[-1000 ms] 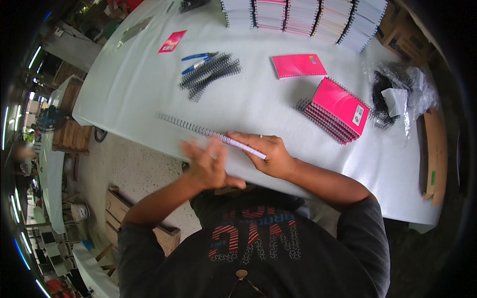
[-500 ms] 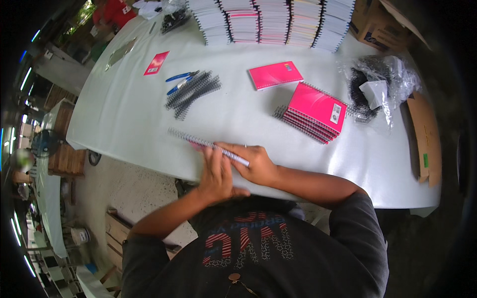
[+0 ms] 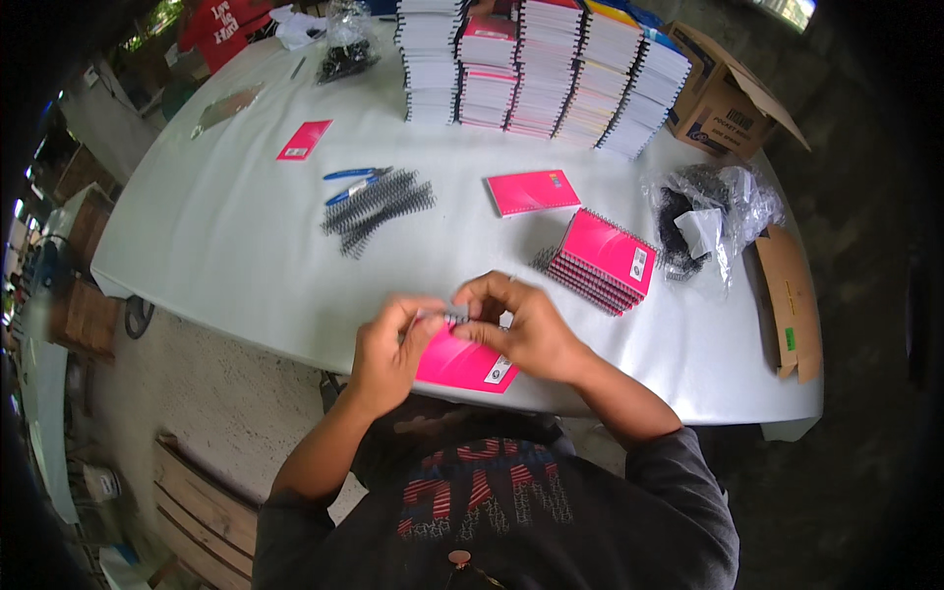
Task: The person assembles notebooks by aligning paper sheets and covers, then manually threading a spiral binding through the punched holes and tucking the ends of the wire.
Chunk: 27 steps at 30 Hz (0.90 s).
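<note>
A pink spiral notebook (image 3: 462, 365) lies at the table's near edge in front of me, its white label toward the right. My left hand (image 3: 385, 352) is closed at the notebook's upper left edge, thumb and fingers pinching the binding. From the right, my right hand (image 3: 523, 329) pinches the same edge with thumb and forefinger. A short stretch of grey wire coil (image 3: 456, 317) shows between the fingertips; the rest is hidden by my hands. To the right, a stack of pink spiral notebooks (image 3: 605, 258) stands next to a single pink notebook (image 3: 534, 192).
Loose black coils (image 3: 379, 211) lie beside blue-handled pliers (image 3: 354, 185). Farther left is a pink cover (image 3: 305, 140). Tall notebook stacks (image 3: 536, 74) line the far side, with a cardboard box (image 3: 723, 98) and a plastic bag of coils (image 3: 713, 211) at right. Someone in red (image 3: 224, 29) is beyond.
The notebook has turned from edge-on to showing its pink cover. My hands have moved apart to either side of its bound edge, and the head view has shifted.
</note>
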### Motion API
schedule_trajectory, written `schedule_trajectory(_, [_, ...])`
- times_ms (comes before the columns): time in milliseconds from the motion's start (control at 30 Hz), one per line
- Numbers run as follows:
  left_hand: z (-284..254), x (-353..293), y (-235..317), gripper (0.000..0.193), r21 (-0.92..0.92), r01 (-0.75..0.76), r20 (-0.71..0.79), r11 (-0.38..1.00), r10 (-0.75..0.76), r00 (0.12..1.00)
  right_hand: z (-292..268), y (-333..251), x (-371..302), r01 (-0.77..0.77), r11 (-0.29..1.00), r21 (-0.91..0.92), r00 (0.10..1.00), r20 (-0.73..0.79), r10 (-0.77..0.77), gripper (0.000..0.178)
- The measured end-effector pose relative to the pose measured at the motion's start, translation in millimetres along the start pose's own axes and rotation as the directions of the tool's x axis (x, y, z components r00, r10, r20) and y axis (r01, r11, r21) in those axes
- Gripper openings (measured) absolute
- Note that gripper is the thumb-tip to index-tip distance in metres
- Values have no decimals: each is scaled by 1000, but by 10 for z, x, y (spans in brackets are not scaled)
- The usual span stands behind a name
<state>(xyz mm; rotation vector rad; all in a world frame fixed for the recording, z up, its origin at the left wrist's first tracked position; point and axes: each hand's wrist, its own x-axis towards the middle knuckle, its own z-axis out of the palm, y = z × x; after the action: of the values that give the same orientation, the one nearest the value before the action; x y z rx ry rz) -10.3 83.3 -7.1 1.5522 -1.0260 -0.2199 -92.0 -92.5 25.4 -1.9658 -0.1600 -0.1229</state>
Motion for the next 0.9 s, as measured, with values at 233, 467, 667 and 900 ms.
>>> schedule_trajectory(233, [2, 87, -336, 16, -430, 184, -141, 884, -267, 953, 137, 72, 126, -135, 987, -82, 977, -175, 119, 21])
schedule_trajectory(467, [-62, 54, -336, 18, -538, 90, -158, 838, -206, 966, 156, 64, 291, -180, 983, 20, 959, -219, 180, 25])
schedule_trajectory(667, [-101, 18, -357, 18, -554, -4, -213, 833, -137, 967, 190, -180, 330, -192, 930, -314, 977, 28, 211, 25])
schedule_trajectory(900, [-98, 12, -237, 23, -563, 76, -216, 823, -236, 948, 276, -5, 298, -25, 994, -104, 979, -202, 4, 18])
